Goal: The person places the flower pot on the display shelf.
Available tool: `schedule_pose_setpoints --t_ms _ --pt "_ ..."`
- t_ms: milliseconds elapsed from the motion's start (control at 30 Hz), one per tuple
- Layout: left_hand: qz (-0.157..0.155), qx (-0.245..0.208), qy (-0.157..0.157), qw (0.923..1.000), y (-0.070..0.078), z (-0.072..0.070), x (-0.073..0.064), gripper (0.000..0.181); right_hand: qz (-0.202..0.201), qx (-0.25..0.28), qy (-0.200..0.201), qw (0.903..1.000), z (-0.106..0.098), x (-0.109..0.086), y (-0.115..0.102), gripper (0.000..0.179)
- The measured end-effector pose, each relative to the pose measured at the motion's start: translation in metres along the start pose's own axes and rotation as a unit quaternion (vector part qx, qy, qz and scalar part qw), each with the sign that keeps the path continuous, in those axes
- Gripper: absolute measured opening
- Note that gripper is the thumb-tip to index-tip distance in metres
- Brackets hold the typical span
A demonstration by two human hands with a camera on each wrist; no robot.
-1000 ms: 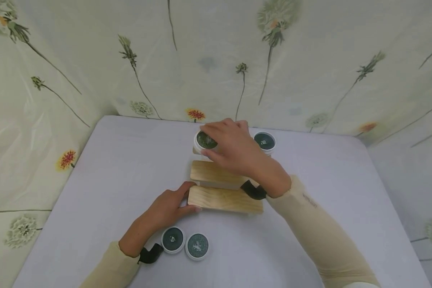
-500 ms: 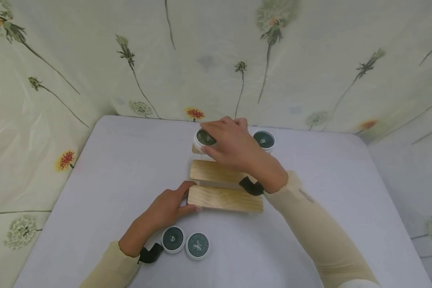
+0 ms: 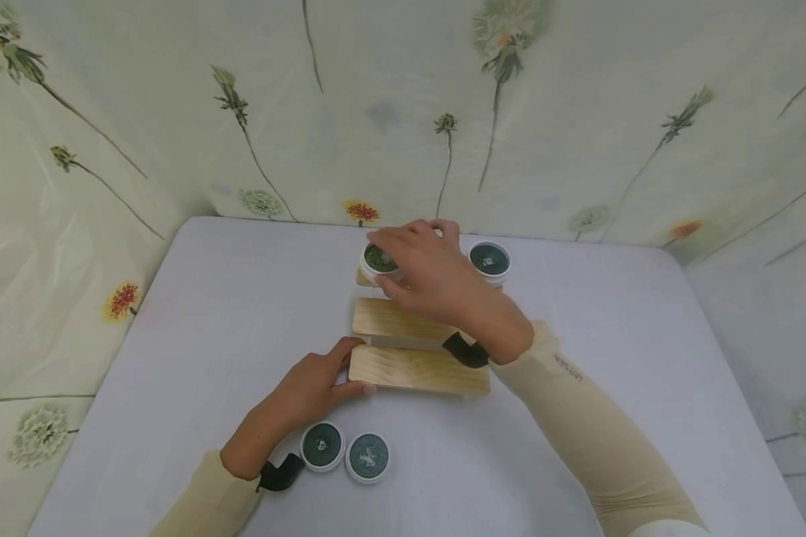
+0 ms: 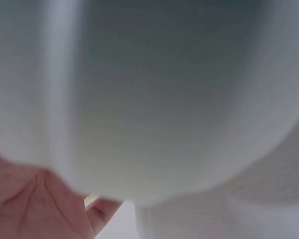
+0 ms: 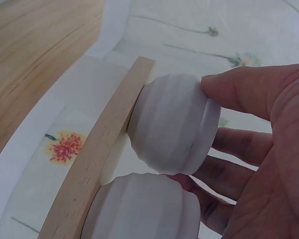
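At the left I have the left hand gripping the left end of the three-step wooden stand, thumb at the front edge of its lowest step. Nearer me, off the stand's near left corner, a dark-topped white pot stands on the white-covered table, with a speckled-topped white pot just beside it. On the top step's left end, towards the table's far edge, I see the right hand with thumb and fingers around a mossy-topped white pot. My right wrist view shows a ribbed white pot close beside that one. At the step's right end stands another white pot.
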State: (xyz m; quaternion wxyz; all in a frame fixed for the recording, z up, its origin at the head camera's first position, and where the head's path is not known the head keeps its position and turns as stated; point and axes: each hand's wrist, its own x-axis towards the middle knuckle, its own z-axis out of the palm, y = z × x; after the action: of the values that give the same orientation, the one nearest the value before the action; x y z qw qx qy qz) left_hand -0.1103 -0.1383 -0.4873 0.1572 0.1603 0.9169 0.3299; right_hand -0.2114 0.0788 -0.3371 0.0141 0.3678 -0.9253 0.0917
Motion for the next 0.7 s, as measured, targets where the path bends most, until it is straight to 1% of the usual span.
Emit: schedule_pose_setpoints --t_ms 133,233,367,500,600,700 --pt "0.002 -0.005 -0.002 1.0000 -0.001 0.000 -0.001 0.067 -0.004 0.002 0.008 1.0000 0.002 -0.003 0.000 0.058" --pt "0.010 -0.004 0.000 0.9999 -0.002 0.000 -0.001 0.067 -0.018 0.001 0.028 0.9995 0.003 -0.007 -0.002 0.060" --pt "0.017 -0.006 0.003 0.9998 -0.002 -0.001 -0.002 0.067 -0.051 0.007 0.064 0.9966 0.003 -0.016 -0.009 0.060" --pt "0.017 -0.005 0.005 0.9998 -0.002 -0.001 -0.002 0.067 -0.094 0.020 0.095 0.9908 0.003 -0.028 -0.019 0.059" --pt "0.010 -0.001 0.006 0.9999 -0.002 0.000 -0.002 0.067 -0.122 0.021 0.109 0.9863 0.005 -0.038 -0.026 0.060" --pt "0.008 0.003 0.008 0.9999 -0.002 0.001 -0.001 0.068 -0.144 0.025 0.113 0.9829 0.008 -0.047 -0.033 0.061"
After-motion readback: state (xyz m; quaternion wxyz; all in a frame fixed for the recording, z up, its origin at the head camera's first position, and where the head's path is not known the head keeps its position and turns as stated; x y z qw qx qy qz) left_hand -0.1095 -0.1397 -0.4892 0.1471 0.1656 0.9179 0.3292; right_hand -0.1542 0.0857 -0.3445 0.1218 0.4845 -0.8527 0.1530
